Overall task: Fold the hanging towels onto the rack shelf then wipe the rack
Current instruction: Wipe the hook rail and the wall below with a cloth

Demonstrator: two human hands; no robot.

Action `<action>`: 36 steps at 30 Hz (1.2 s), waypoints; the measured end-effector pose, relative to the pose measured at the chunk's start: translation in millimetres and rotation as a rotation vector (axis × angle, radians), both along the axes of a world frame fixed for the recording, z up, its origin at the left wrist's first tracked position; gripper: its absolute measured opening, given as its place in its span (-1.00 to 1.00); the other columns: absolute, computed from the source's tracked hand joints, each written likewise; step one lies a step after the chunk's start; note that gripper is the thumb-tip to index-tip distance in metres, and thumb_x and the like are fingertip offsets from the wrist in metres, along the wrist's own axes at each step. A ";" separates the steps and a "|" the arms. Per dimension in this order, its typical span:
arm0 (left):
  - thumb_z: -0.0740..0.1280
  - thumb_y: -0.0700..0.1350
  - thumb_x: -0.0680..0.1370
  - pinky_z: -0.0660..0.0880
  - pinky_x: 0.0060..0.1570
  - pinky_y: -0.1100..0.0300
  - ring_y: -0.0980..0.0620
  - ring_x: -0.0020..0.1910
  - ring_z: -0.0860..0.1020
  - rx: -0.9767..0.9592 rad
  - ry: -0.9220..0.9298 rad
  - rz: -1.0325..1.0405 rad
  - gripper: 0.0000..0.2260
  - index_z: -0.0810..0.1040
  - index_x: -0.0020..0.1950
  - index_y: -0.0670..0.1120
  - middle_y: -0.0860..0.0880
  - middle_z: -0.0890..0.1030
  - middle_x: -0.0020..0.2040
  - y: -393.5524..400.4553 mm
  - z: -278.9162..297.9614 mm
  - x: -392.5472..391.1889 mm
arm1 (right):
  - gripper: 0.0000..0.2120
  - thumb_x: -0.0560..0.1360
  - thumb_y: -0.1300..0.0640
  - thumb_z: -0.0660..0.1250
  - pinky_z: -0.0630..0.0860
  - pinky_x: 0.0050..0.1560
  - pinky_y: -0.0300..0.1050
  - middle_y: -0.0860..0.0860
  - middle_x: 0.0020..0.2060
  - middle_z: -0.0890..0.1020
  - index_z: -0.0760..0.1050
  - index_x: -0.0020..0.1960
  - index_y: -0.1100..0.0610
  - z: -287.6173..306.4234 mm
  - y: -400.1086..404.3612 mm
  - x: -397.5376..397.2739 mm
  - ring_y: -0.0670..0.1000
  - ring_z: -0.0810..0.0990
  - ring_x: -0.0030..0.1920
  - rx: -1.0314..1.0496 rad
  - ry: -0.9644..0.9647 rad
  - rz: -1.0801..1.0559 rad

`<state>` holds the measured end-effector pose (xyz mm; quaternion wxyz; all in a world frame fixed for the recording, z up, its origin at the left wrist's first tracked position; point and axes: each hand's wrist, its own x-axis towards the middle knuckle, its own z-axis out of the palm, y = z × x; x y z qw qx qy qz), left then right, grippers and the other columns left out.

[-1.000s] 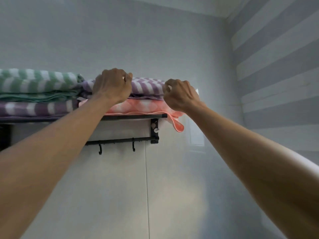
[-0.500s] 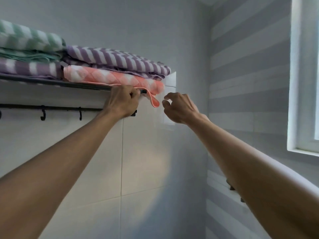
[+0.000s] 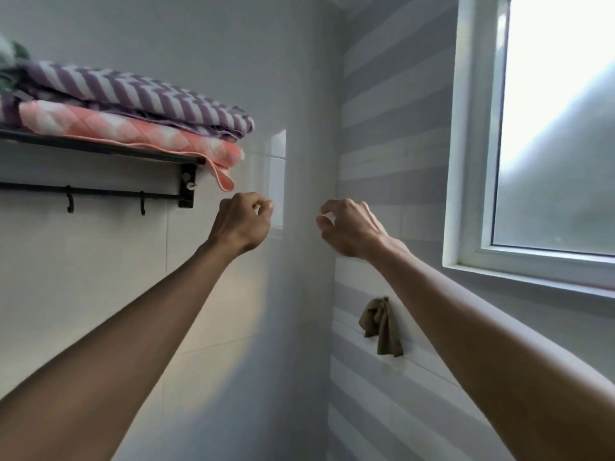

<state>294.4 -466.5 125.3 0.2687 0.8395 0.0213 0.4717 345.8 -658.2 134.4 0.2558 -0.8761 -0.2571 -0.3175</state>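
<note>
A black wall rack (image 3: 100,148) at upper left carries folded towels. A purple-and-white striped towel (image 3: 139,94) lies on top of a pink checked towel (image 3: 133,128), whose corner hangs off the shelf's right end. A green towel (image 3: 10,54) shows at the far left edge. My left hand (image 3: 241,222) hovers below and right of the rack's end, fingers curled and holding nothing. My right hand (image 3: 349,227) floats further right near the wall corner, fingers loosely bent and apart, also holding nothing. Neither hand touches the rack or towels.
A hook rail (image 3: 100,194) with two hooks runs under the shelf. A brown cloth (image 3: 382,327) hangs on the striped right wall below a frosted window (image 3: 549,128). The tiled walls meet in a corner between my hands.
Both hands have come off the towels and rack edge and dropped lower to the right. My view has swung right, bringing the window and brown cloth into sight.
</note>
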 end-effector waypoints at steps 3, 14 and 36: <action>0.25 0.00 0.62 0.48 0.07 0.07 -0.21 0.08 0.57 -0.037 0.024 -0.034 -0.72 0.66 -0.03 -0.16 -0.15 0.70 -0.01 -31.8 -25.2 6.9 | -0.65 0.57 -0.05 0.25 0.55 0.24 0.03 0.04 0.25 0.65 0.56 0.32 -0.02 -23.1 -34.4 3.0 0.16 0.59 0.25 0.012 0.045 -0.010; 0.34 0.03 0.58 0.44 0.04 0.25 -0.02 0.04 0.62 -0.186 0.236 -0.193 -0.82 0.68 0.03 -0.03 0.00 0.70 -0.03 -104.2 -116.4 62.6 | -0.70 0.56 0.00 0.34 0.52 0.18 -0.10 0.02 0.19 0.68 0.60 0.26 0.01 -110.1 -130.4 41.9 0.12 0.60 0.21 0.082 0.275 -0.087; 0.43 -0.12 0.56 0.50 0.18 0.18 -0.04 0.09 0.63 -0.324 0.538 -0.555 -0.68 0.60 0.28 -0.20 -0.14 0.67 0.15 -106.9 -259.7 355.3 | -0.57 0.52 0.06 0.39 0.50 0.15 -0.20 0.09 0.20 0.67 0.52 0.37 0.09 -252.4 -114.5 240.7 0.10 0.63 0.21 0.383 0.556 -0.423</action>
